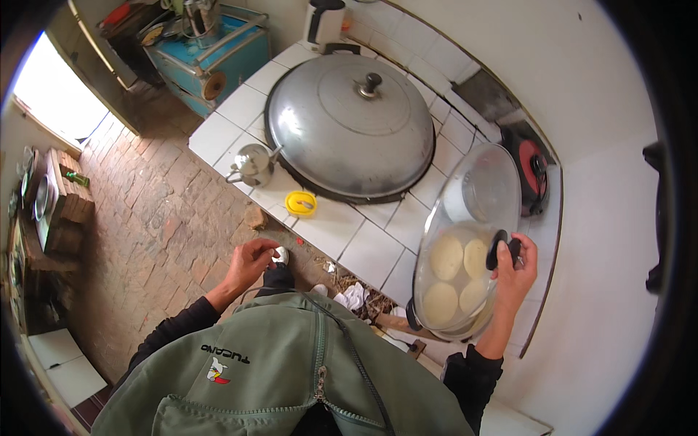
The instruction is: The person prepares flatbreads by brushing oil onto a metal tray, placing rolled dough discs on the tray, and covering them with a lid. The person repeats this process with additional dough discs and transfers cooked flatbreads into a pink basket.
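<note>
My right hand (512, 272) grips the black knob (497, 249) of a large clear lid (436, 240). The lid is tilted, and through it several pale round flatbreads (448, 256) show in a pan (474, 327) at the front right end of the tiled stove top. Whether the lid's near edge touches the pan is hard to see. My left hand (252, 261) hangs over the floor just off the stove's front edge, its fingers curled towards the thumb, with nothing visible in them.
A big domed metal lid (349, 125) covers the wok on the white tiled stove top (371, 245). A steel kettle (253, 163) and a yellow-lidded container (301, 204) stand near its front edge. Behind the clear lid sits a red-and-black appliance (526, 169). Paper litter (353, 295) lies below.
</note>
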`<control>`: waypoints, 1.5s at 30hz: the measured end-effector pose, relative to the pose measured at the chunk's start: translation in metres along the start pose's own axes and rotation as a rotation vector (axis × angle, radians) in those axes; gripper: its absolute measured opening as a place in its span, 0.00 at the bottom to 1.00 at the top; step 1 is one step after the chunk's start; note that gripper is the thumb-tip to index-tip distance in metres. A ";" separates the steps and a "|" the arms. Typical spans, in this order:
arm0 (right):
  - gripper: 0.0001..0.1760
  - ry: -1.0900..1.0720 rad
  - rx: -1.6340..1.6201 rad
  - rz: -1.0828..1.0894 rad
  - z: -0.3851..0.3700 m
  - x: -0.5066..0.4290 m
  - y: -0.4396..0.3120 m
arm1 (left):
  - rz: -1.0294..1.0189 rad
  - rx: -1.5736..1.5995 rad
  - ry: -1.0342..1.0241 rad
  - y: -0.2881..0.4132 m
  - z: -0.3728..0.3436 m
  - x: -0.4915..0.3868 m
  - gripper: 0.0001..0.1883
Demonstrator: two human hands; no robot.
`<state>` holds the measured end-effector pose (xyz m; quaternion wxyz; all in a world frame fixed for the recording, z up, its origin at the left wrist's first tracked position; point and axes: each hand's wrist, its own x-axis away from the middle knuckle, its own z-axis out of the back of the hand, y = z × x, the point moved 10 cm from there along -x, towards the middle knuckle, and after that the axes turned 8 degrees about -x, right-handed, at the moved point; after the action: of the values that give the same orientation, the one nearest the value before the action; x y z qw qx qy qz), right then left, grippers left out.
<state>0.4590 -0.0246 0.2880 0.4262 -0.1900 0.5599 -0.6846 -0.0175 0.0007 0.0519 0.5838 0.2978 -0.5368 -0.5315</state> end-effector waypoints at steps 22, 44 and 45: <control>0.19 -0.111 0.038 0.024 -0.269 -0.133 0.051 | 0.074 0.239 0.377 -0.068 0.171 -0.058 0.10; 0.25 0.090 0.063 -0.398 -0.219 -0.107 0.255 | 0.042 -0.182 0.004 -0.048 0.082 -0.083 0.18; 0.26 0.104 0.049 -0.410 -0.220 -0.107 0.258 | -0.016 -0.277 -0.025 -0.040 0.074 -0.087 0.20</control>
<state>0.4530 0.1910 0.0052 0.2530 -0.2542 0.5139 -0.7793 -0.0866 0.0889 0.0063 0.6082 0.2119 -0.4633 -0.6086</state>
